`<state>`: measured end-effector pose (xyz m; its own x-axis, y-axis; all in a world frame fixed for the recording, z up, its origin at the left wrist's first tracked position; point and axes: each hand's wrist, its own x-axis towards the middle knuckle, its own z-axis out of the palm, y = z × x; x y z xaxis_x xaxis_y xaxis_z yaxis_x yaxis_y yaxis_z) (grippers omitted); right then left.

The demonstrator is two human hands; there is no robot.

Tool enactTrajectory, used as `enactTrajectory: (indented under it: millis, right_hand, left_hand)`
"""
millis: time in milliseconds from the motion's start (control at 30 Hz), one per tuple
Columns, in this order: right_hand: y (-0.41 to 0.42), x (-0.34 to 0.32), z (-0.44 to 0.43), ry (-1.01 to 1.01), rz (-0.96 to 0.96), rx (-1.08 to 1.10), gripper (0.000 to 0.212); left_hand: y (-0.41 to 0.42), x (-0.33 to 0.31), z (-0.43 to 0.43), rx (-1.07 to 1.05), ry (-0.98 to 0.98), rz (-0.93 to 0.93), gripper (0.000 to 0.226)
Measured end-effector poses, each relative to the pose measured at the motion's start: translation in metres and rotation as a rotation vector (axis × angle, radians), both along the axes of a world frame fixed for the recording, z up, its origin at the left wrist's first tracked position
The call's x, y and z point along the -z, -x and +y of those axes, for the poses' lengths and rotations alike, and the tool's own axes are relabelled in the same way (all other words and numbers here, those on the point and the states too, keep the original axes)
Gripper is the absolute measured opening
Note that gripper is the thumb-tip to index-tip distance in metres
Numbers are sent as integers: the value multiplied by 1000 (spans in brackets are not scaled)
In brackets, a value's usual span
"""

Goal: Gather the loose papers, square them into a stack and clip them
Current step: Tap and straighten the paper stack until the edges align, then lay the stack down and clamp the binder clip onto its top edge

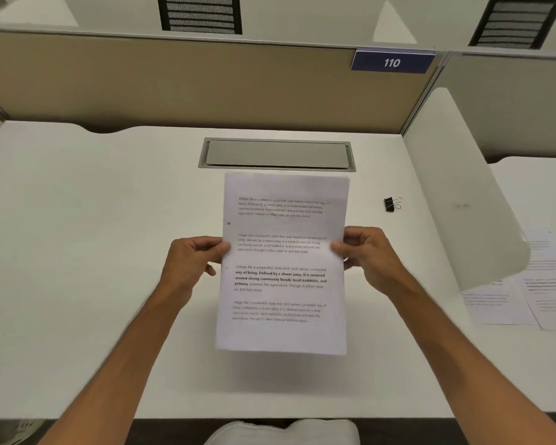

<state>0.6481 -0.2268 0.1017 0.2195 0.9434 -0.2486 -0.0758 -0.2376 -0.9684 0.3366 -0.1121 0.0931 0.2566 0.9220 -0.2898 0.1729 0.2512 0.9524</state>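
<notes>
A stack of printed white papers (283,264) is held upright above the white desk (77,252), casting a shadow below its bottom edge. My left hand (193,256) grips the stack's left edge and my right hand (365,252) grips its right edge, thumbs on the front page. The sheets look nearly aligned, with a slight offset at the top right corner. A black binder clip (391,204) lies on the desk to the right of the stack, apart from both hands.
A grey cable hatch (276,154) is set into the desk behind the papers. A tan partition with a blue "110" sign (392,62) backs the desk. A white side divider (463,187) stands at right; beyond it, other printed sheets (533,284) lie on the neighbouring desk.
</notes>
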Motion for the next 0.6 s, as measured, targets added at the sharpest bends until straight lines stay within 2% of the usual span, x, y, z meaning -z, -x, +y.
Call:
enactTrajectory:
  millis: [167, 267, 433, 600]
  right_hand:
    - [-1, 2, -13, 113, 106, -7, 21]
    - [-1, 5, -20, 151, 117, -21, 19]
    - [-1, 11, -31, 177, 119, -35, 20]
    - [-9, 19, -43, 206, 128, -36, 22]
  left_hand:
    - [0, -6, 4, 132, 117, -65, 15]
    - [-15, -15, 13, 66, 115, -129, 21]
    - [-40, -21, 26, -54, 131, -132, 11]
    - [-53, -15, 23, -68, 155, -102, 3]
